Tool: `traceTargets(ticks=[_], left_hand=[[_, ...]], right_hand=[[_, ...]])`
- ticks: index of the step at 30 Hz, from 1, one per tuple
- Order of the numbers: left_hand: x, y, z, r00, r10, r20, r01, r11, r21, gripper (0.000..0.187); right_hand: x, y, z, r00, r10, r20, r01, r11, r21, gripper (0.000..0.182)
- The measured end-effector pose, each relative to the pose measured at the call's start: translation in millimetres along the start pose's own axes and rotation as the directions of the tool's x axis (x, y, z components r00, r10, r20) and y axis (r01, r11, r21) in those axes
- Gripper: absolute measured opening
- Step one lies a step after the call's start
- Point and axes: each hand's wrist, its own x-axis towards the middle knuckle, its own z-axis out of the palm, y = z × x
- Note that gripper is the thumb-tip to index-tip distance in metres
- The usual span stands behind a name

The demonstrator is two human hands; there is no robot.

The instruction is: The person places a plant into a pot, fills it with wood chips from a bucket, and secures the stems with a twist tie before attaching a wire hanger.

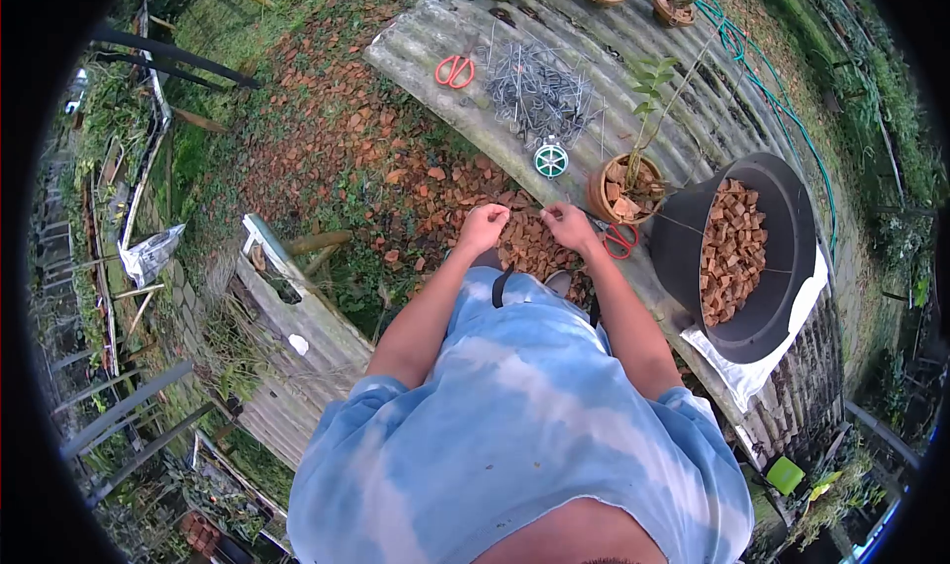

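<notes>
My left hand (483, 230) and my right hand (568, 228) are raised in front of my body, a short gap apart, above brick chips on the ground. Fingers and thumb are pinched together on each; whatever they hold is too thin or small to make out. Nearest my right hand is a clay pot (600, 194) of brick pieces with a leafy plant (648, 87). Red-handled scissors (620, 241) lie just beside that hand. A green-and-white spool (550, 158) rests at the table edge, below a heap of metal wire pieces (539, 91).
A large black bucket (683, 242) of brick chunks (733, 252) tilts on a white cloth (757, 378) at right. More red scissors (455, 71) lie on the corrugated table (426, 45). Several potted plants and a green hose (782, 109) are farther back.
</notes>
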Motion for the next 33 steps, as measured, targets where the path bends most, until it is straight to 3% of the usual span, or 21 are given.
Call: traceTargets(ticks=[1, 5, 8, 9, 12, 13, 16, 17, 20, 21, 24, 25, 28, 29, 32, 33], left_hand=[[12, -1, -11, 0.998, 0.047, 0.035, -0.049, 0.996, 0.069, 0.025], [49, -18, -59, 0.984, 0.013, 0.179, -0.033, 0.994, 0.108, 0.027], [59, -32, -97, 0.977, -0.028, 0.21, 0.001, 0.992, 0.126, 0.028], [60, -30, -109, 0.975, -0.045, 0.218, 0.018, 0.992, 0.125, 0.027], [64, -10, -137, 0.964, -0.077, 0.255, 0.049, 0.992, 0.113, 0.026], [69, -5, -143, 0.96, -0.074, 0.271, 0.05, 0.994, 0.096, 0.025], [81, 9, -153, 0.957, -0.077, 0.279, 0.055, 0.995, 0.084, 0.024], [85, 13, -154, 0.959, -0.067, 0.275, 0.046, 0.996, 0.081, 0.024], [88, 27, -156, 0.959, -0.056, 0.279, 0.039, 0.997, 0.066, 0.024], [88, 33, -155, 0.957, -0.054, 0.285, 0.036, 0.997, 0.068, 0.024], [91, 32, -150, 0.947, -0.011, 0.321, 0.0, 0.999, 0.033, 0.025], [92, 31, -146, 0.942, 0.01, 0.334, -0.015, 1.0, 0.012, 0.025], [94, 35, -141, 0.948, 0.02, 0.317, -0.033, 0.999, 0.036, 0.025], [94, 37, -140, 0.949, 0.023, 0.315, -0.033, 0.999, 0.027, 0.025], [92, 35, -133, 0.956, 0.034, 0.292, -0.042, 0.999, 0.022, 0.024], [92, 32, -131, 0.954, 0.031, 0.297, -0.037, 0.999, 0.012, 0.025]], right_hand=[[14, -8, 4, 0.998, 0.067, -0.014, -0.066, 0.998, 0.013, 0.037], [89, -6, 33, 0.951, -0.035, -0.306, 0.017, 0.998, -0.062, 0.048], [133, -46, 29, 0.834, -0.108, -0.54, 0.034, 0.989, -0.146, 0.053], [146, -58, 23, 0.87, -0.024, -0.492, 0.007, 0.999, -0.036, 0.067], [176, -75, 22, 0.902, 0.04, -0.429, -0.108, 0.985, -0.135, 0.064], [186, -74, 26, 0.916, 0.02, -0.401, -0.116, 0.969, -0.217, 0.058], [205, -73, 34, 0.922, 0.174, -0.347, -0.255, 0.945, -0.203, 0.05], [209, -73, 38, 0.898, 0.217, -0.382, -0.279, 0.954, -0.112, 0.036], [215, -56, 50, 0.85, 0.141, -0.507, -0.179, 0.984, -0.026, 0.026], [210, -57, 51, 0.806, 0.045, -0.591, -0.083, 0.996, -0.037, 0.024], [189, -77, 35, 0.771, 0.195, -0.607, -0.068, 0.972, 0.226, 0.022], [187, -75, 35, 0.708, 0.16, -0.688, 0.006, 0.972, 0.233, 0.021], [185, -68, 19, 0.664, 0.011, -0.748, 0.011, 1.0, 0.025, 0.021], [184, -64, 13, 0.592, -0.132, -0.795, 0.057, 0.991, -0.123, 0.022], [174, -84, -10, 0.726, 0.15, -0.671, 0.137, 0.925, 0.355, 0.023], [167, -91, -21, 0.767, 0.141, -0.626, 0.1, 0.937, 0.334, 0.023]])
